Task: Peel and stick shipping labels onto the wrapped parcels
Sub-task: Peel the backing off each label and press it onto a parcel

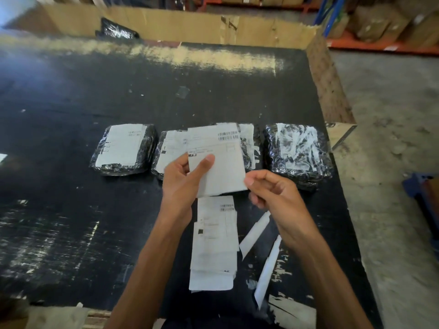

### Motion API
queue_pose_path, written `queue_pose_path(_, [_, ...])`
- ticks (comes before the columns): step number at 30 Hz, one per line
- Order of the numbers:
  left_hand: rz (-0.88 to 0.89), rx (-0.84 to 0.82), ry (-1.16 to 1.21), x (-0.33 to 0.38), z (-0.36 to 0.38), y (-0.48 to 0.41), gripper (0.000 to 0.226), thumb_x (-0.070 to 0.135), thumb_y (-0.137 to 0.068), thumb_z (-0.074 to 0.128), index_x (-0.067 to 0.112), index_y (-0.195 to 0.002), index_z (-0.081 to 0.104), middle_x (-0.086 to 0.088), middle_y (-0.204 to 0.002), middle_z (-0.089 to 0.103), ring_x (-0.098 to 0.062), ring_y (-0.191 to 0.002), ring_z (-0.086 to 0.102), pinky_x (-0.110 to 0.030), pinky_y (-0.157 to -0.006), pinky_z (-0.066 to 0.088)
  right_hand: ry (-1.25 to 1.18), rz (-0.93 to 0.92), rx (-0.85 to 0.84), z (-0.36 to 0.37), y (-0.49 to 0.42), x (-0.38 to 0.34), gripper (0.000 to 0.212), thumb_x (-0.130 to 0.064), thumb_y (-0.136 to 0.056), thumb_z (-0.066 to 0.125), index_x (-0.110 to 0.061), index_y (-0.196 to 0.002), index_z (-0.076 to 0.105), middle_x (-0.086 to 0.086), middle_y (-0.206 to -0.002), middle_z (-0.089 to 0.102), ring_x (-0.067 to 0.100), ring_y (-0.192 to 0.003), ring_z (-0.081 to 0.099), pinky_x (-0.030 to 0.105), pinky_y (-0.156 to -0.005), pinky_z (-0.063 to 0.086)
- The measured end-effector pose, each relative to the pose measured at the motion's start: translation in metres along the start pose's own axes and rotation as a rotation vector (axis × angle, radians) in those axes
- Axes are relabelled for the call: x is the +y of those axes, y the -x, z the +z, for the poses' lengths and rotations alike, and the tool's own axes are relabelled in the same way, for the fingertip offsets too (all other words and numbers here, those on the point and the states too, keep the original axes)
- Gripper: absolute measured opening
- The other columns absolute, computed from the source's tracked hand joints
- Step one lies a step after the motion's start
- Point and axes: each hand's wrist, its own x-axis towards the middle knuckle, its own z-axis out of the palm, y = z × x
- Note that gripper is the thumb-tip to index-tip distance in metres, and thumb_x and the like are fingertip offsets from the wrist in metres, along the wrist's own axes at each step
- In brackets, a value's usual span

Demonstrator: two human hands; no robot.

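Note:
A row of black plastic-wrapped parcels lies across the dark table (71,210). The leftmost parcel (123,150) carries a white label. The second parcel (169,150) is also labelled and partly hidden by my hands. A third parcel (249,143) sits behind the sheet I hold. The rightmost parcel (298,153) shows only shiny wrap. My left hand (183,179) holds a white shipping label (218,160) with barcodes, thumb on its face. My right hand (273,191) pinches the label's lower right corner. A stack of further labels (215,243) lies below my hands.
Two white backing strips (255,233) (268,267) lie right of the label stack. Cardboard walls (180,27) border the table's far side, with another black parcel (116,29) in the far left corner. The table's right edge drops to a concrete floor (392,162).

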Motion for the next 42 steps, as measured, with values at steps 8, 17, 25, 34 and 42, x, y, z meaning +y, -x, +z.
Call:
queue_pose_path(8, [0.073, -0.028, 0.008, 0.03, 0.02, -0.013, 0.021, 0.018, -0.095, 0.072, 0.017, -0.116, 0.074, 0.002, -0.11, 0.081, -0.015, -0.102, 0.077, -0.029, -0.079, 0.063, 0.039, -0.124, -0.019, -0.011, 0.007, -0.025, 0.012, -0.017, -0.095, 0.068, -0.008, -0.099, 0.074, 0.006, -0.094, 0.078, 0.025, -0.075, 0.048, 0.032, -0.07, 0.041])
queue_pose_path(17, [0.042, -0.043, 0.03, 0.029, 0.026, -0.012, 0.019, 0.017, -0.095, 0.072, 0.02, -0.114, 0.074, 0.002, -0.111, 0.081, -0.015, -0.102, 0.077, -0.029, -0.077, 0.062, 0.034, -0.138, -0.033, -0.017, 0.008, -0.025, 0.007, -0.013, -0.092, 0.072, -0.011, -0.097, 0.076, 0.003, -0.087, 0.077, 0.013, -0.068, 0.053, 0.028, -0.069, 0.043])
queue_pose_path(25, [0.004, -0.053, 0.067, 0.026, 0.028, -0.009, 0.026, 0.017, -0.095, 0.072, 0.015, -0.12, 0.072, 0.001, -0.111, 0.08, -0.015, -0.099, 0.078, -0.024, -0.066, 0.061, 0.034, -0.167, -0.066, -0.02, 0.006, -0.025, 0.006, -0.01, -0.094, 0.069, -0.011, -0.094, 0.074, 0.001, -0.084, 0.075, 0.013, -0.068, 0.051, 0.029, -0.07, 0.042])
queue_pose_path(34, [-0.037, -0.072, 0.12, 0.023, 0.03, -0.005, 0.026, 0.015, -0.095, 0.07, 0.015, -0.121, 0.072, 0.003, -0.112, 0.08, -0.013, -0.1, 0.078, -0.021, -0.068, 0.061, -0.01, -0.179, -0.081, -0.022, 0.009, -0.024, 0.017, -0.015, -0.088, 0.067, -0.006, -0.101, 0.072, 0.005, -0.089, 0.076, 0.019, -0.07, 0.05, 0.032, -0.069, 0.041])
queue_pose_path(42, [-0.039, -0.083, 0.118, 0.019, 0.03, -0.004, 0.026, 0.014, -0.095, 0.071, 0.017, -0.121, 0.071, 0.003, -0.114, 0.08, -0.015, -0.104, 0.077, -0.027, -0.077, 0.063, 0.049, -0.2, -0.061, -0.022, 0.01, -0.021, 0.008, -0.007, -0.096, 0.064, -0.006, -0.094, 0.071, -0.011, -0.073, 0.069, 0.017, -0.07, 0.049, 0.03, -0.071, 0.041])
